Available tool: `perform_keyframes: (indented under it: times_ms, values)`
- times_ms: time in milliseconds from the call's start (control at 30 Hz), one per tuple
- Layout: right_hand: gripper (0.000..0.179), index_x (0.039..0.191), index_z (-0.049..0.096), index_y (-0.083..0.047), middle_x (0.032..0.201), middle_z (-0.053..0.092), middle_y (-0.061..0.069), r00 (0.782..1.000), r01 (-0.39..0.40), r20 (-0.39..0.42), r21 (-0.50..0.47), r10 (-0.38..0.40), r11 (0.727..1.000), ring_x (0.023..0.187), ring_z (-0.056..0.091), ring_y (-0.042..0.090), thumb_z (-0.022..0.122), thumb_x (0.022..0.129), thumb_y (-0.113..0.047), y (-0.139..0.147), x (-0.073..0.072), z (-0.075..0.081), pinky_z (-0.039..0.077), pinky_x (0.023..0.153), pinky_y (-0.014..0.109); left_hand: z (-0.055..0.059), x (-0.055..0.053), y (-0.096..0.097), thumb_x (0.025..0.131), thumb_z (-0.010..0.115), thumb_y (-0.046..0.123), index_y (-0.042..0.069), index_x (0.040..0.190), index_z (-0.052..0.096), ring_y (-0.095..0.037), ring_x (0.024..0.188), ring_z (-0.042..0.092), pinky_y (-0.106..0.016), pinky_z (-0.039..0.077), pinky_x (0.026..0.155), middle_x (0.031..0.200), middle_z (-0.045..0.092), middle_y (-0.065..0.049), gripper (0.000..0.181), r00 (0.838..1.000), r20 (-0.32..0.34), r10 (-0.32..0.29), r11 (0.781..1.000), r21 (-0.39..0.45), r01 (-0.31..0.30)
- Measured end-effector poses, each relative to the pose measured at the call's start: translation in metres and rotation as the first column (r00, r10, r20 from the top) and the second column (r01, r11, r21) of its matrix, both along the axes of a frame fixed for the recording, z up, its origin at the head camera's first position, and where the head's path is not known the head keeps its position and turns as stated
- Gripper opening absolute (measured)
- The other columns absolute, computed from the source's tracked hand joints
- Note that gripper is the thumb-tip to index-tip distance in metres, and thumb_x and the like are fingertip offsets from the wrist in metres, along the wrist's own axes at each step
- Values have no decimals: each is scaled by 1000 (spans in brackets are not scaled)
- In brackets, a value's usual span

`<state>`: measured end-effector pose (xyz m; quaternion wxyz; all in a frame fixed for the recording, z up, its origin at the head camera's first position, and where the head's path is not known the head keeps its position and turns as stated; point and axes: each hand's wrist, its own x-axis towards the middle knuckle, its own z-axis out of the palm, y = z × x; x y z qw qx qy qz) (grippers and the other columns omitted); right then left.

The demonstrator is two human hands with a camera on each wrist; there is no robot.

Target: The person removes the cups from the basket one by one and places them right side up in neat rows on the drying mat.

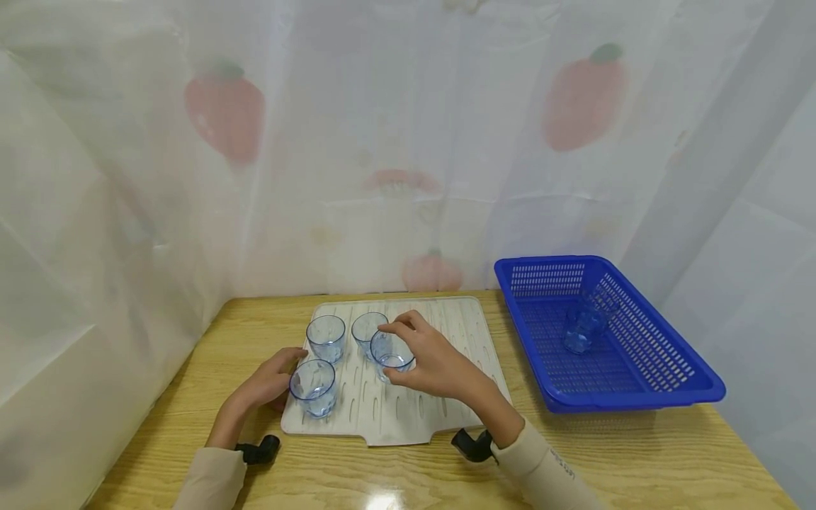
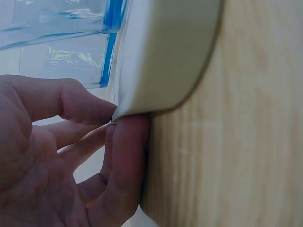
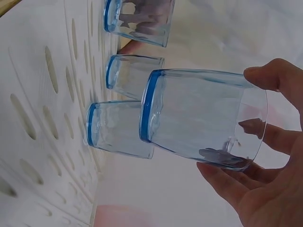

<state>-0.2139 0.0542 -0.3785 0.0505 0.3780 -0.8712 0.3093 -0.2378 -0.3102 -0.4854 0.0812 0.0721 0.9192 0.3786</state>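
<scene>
My right hand [image 1: 436,361] holds a clear bluish drinking glass [image 3: 199,113] near its rim, thumb on one side and fingers on the other. The glass is upright, its thick blue base above the white ridged draining board [image 1: 401,421]. Three matching glasses stand on the board's left half: a back-left glass [image 1: 326,341], a front-left glass [image 1: 314,389] and a third glass [image 1: 365,329] partly behind the held one. At the board's left edge, my left hand [image 1: 270,379] pinches the rim [image 2: 165,61] between thumb and fingers.
A blue plastic basket [image 1: 548,386] stands to the right of the board, with glassware [image 1: 583,329] inside. The wooden table [image 1: 338,474] runs up to white curtains [image 1: 357,234] with strawberry prints behind and at both sides.
</scene>
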Motion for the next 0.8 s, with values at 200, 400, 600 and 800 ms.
perform_keyframes:
  times_ms: [200,400,600,800]
  values:
    - [65,151,52,-15,140,49,9,1000,-7,5,17,7,1000,115,58,19,77,92,-29,-2,1,-2,55,92,38,1,0,0,89,54,1,-3,150,45,-54,150,29,-70,35,113,159,38,-29,61,1000,-11,-12,1000,3,12]
    - [66,152,51,-15,142,49,9,1000,-4,16,30,4,1000,119,59,21,76,93,-30,-6,1,-5,55,94,40,1,0,0,89,57,2,-3,150,46,-54,150,28,-71,34,114,159,38,-29,62,1000,-8,-8,1000,10,8]
    - [66,152,51,-15,141,50,9,1000,-13,-1,21,13,1000,120,58,20,76,92,-30,-9,2,-8,55,95,39,0,0,0,90,55,3,-1,150,45,-53,150,29,-67,41,111,160,37,-28,61,1000,-2,7,1000,5,-7]
    - [66,152,51,-14,139,51,9,999,-35,-3,21,35,999,120,59,20,76,92,-29,-12,2,-10,55,95,37,0,2,2,88,53,-1,-1,151,44,-51,144,34,-44,61,75,162,33,-29,63,999,40,30,998,59,-32]
